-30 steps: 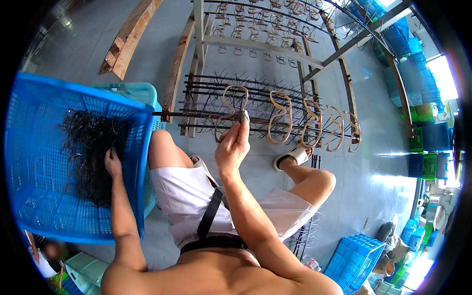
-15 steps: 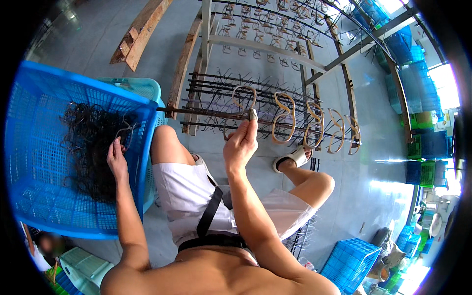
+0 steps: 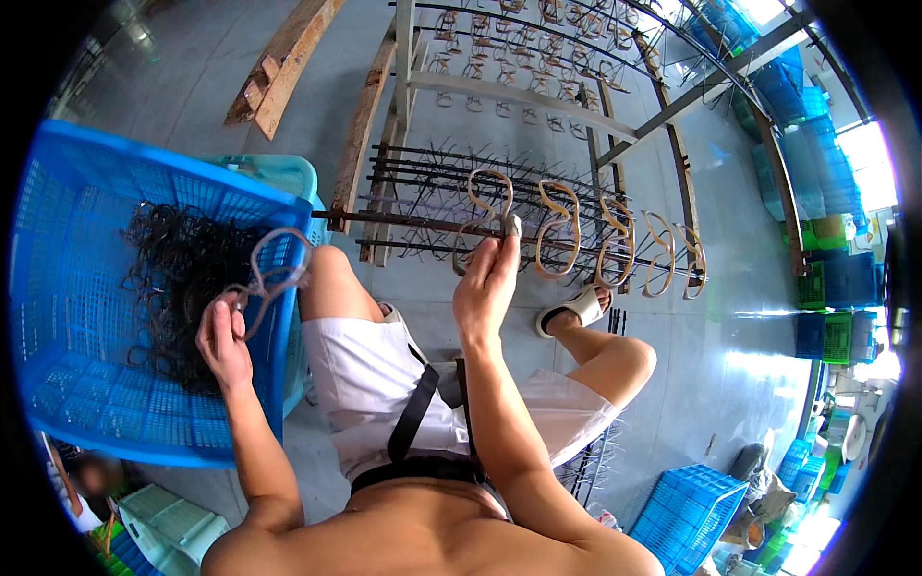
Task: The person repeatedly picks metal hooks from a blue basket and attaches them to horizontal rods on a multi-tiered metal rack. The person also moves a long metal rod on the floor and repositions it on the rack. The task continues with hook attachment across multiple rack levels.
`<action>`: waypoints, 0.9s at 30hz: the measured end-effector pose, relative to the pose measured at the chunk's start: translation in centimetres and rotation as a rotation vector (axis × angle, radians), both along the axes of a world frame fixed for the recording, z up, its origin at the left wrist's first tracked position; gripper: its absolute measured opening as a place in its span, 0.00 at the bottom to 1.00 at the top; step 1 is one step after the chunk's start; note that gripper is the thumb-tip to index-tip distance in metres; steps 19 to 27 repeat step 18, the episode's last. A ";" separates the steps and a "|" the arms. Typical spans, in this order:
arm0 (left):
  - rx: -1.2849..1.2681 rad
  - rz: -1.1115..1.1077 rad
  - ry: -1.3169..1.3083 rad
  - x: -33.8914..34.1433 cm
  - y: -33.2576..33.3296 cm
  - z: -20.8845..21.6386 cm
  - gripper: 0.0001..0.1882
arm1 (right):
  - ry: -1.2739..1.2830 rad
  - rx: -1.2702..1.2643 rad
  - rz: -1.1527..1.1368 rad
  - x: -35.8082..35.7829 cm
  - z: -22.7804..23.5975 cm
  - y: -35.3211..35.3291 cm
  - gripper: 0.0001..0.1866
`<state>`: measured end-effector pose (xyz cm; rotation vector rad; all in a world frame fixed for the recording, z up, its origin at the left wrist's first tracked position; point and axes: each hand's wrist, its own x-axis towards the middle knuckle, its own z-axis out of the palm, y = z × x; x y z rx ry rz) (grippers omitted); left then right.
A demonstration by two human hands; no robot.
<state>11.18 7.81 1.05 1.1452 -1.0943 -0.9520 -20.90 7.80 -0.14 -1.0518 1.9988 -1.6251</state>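
Observation:
My left hand pinches a thin pale figure-eight loop above the right edge of a blue crate. Dark, tangled loops lie heaped inside that crate. My right hand is raised to a dark rod, its fingers closed at the waist of another figure-eight loop on the rod. A pale covering shows at the fingertips. Farther right on this rod hang several tan figure-eight loops, spaced apart.
Behind the rod lies a rack of dark rods with thin spikes. A metal frame with wooden rails stands beyond, bearing rows of similar loops. Another blue crate sits at lower right. My knees flank the work.
My left hand has lifted a loop out of the heap toward the crate's right edge. My right hand and the loop at its fingers have shifted slightly right along the rod.

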 end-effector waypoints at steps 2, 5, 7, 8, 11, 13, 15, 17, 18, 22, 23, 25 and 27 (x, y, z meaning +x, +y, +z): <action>0.028 -0.198 -0.137 -0.8 1.0 2.1 0.14 | 0.370 -0.035 0.009 0.4 0.8 1.5 0.19; -0.062 -0.526 -0.379 -3.9 1.3 6.3 0.12 | 0.533 -0.198 0.329 2.6 5.6 4.3 0.23; -0.119 -0.659 -0.460 -5.1 0.6 7.0 0.12 | 0.014 -0.152 0.960 2.5 6.7 4.5 0.16; -0.117 -0.656 -0.461 -5.6 0.1 7.2 0.13 | -0.051 -0.069 1.083 2.4 6.5 4.4 0.14; -0.063 -0.620 -0.414 -6.4 -0.4 7.3 0.18 | -0.262 -0.019 1.198 2.2 5.8 4.1 0.09; -0.029 -0.565 -0.208 -6.8 -0.3 5.8 0.21 | -0.441 0.092 1.120 1.7 6.3 3.9 0.09; 0.187 -0.594 -0.110 -6.5 0.0 6.0 0.26 | -0.623 0.099 0.873 1.9 6.1 3.6 0.08; 0.298 -0.578 -0.069 -6.4 0.3 5.1 0.26 | -0.351 -0.085 0.866 2.4 5.7 2.4 0.08; 0.356 -0.471 -0.004 -6.1 0.5 3.9 0.28 | -0.354 -0.085 0.869 2.6 5.6 2.3 0.08; 0.356 -0.471 -0.004 -6.1 0.5 3.9 0.28 | -0.354 -0.085 0.869 2.6 5.6 2.3 0.08; 0.356 -0.471 -0.004 -6.1 0.5 3.9 0.28 | -0.354 -0.085 0.869 2.6 5.6 2.3 0.08; 0.356 -0.471 -0.004 -6.1 0.5 3.9 0.28 | -0.354 -0.085 0.869 2.6 5.6 2.3 0.08; 0.356 -0.471 -0.004 -6.1 0.5 3.9 0.28 | -0.354 -0.085 0.869 2.6 5.6 2.3 0.08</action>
